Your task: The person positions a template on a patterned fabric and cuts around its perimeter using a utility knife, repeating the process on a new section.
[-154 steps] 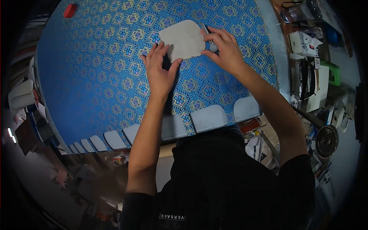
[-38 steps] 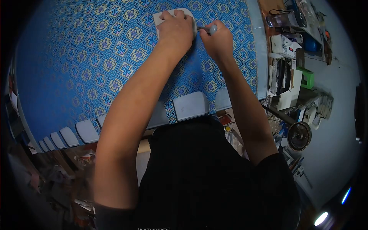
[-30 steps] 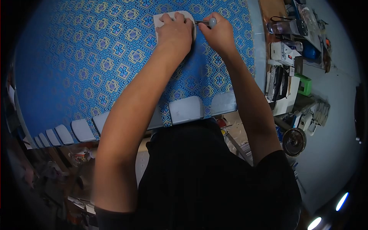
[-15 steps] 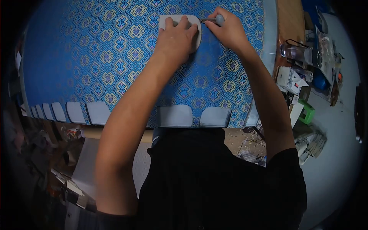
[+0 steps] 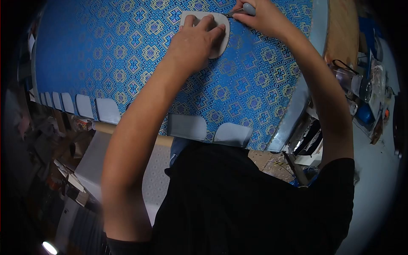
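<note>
Template (image 5: 219, 32), one pale flat card shape with a round end, lies on the blue patterned cloth (image 5: 127, 51), now farther right than a moment ago. One left hand (image 5: 193, 40) presses flat on it, fingers spread. One right hand (image 5: 263, 15) is closed around a pen (image 5: 242, 9) at its top edge. Seven grey cut pieces (image 5: 187, 126) line the cloth's near edge.

pale rounded template (image 5: 217, 40) flat on blue patterned fabric (image 5: 127, 55), grey-handled pen (image 5: 243, 9)
</note>
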The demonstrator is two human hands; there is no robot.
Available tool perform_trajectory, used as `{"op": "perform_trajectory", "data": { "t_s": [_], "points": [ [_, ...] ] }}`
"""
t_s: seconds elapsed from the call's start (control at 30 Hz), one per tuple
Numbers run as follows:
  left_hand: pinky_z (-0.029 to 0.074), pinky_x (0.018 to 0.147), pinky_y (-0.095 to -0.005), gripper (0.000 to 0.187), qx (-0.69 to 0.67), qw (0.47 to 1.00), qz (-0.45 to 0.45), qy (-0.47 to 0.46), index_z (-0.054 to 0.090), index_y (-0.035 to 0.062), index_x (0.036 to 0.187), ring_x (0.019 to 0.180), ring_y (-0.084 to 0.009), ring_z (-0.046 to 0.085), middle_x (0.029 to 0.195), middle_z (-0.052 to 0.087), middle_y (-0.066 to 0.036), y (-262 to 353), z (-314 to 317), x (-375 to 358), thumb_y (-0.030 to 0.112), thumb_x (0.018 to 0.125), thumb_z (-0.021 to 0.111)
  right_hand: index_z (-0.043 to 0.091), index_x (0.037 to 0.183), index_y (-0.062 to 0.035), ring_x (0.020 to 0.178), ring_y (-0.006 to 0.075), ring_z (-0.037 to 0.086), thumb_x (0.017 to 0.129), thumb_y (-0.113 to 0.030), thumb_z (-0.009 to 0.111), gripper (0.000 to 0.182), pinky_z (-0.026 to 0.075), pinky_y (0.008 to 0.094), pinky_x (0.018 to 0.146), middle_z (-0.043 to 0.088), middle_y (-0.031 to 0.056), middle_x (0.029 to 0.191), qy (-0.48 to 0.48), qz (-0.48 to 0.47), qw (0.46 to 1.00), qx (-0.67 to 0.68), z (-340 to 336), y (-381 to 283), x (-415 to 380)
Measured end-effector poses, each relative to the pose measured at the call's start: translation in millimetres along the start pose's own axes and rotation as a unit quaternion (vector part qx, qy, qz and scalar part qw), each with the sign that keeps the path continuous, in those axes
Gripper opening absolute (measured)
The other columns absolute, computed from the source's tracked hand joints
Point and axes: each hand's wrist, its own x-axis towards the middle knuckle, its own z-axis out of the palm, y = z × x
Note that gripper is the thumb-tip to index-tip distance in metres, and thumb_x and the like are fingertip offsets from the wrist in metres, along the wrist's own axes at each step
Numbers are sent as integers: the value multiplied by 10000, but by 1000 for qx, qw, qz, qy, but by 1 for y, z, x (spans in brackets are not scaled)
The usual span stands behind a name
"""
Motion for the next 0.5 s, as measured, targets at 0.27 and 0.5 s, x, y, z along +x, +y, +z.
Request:
{"op": "perform_trajectory", "data": {
  "t_s": [0.27,0.5],
  "points": [
    [575,1009,-471,753,-25,999,-5,26,592,259,1419,1271,-430,534,1473,518,-81,1,1,0,49,734,825,656,1001,-56,881,241,730,901,-163,782,193,572,365,747,737,110,955,-110,-47,993,1,-17,-3,31],
    [577,1007,-447,742,-21,999,-4,37,592,256,1421,1274,-428,532,1476,518,-97,1,-1,0,57,743,818,657,1000,-56,886,242,731,895,-147,784,189,574,364,753,737,108,956,-157,-83,984,5,-2,-22,74]
  ]
}}
